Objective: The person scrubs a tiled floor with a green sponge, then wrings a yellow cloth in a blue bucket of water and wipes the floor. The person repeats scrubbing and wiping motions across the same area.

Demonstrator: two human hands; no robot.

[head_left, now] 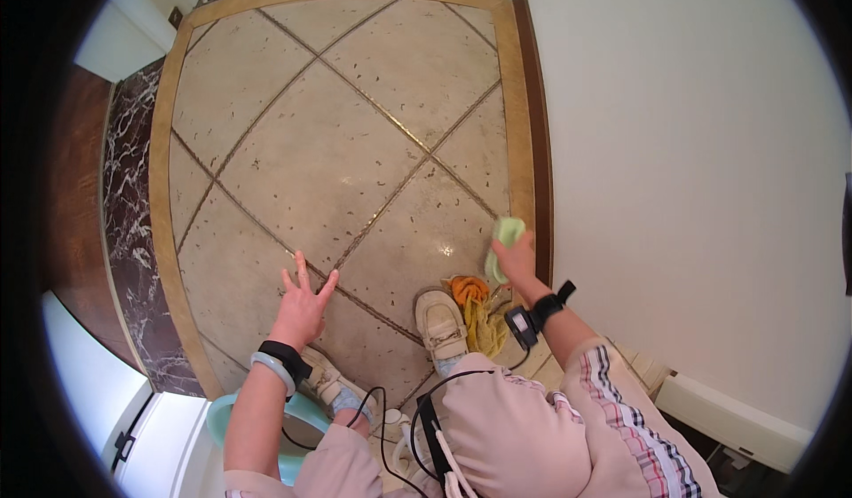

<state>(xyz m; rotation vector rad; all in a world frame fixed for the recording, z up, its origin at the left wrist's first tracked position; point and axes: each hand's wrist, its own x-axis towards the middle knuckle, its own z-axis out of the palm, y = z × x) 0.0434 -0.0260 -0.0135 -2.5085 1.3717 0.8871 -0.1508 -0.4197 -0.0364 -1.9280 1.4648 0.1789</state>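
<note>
My right hand (517,258) is closed around a light green scrub brush (508,233), low over the tiled floor near the right-hand border. Its underside is hidden, so I cannot see the bristles. Fingers spread wide, my left hand (306,307) holds nothing and is at the floor tiles (293,178) in front of my left shoe; whether the fingertips touch is unclear. Between my right shoe (439,323) and the brush lies a crumpled orange and yellow cloth (484,320). Dark specks are scattered over the beige tiles, and some grout lines shine.
A pale teal basin (220,427) stands beside my left forearm. The white wall (692,161) with a brown baseboard (538,143) runs along the right. Dark marbled stone (131,223) edges the left side. Black cables (384,427) hang across my lap.
</note>
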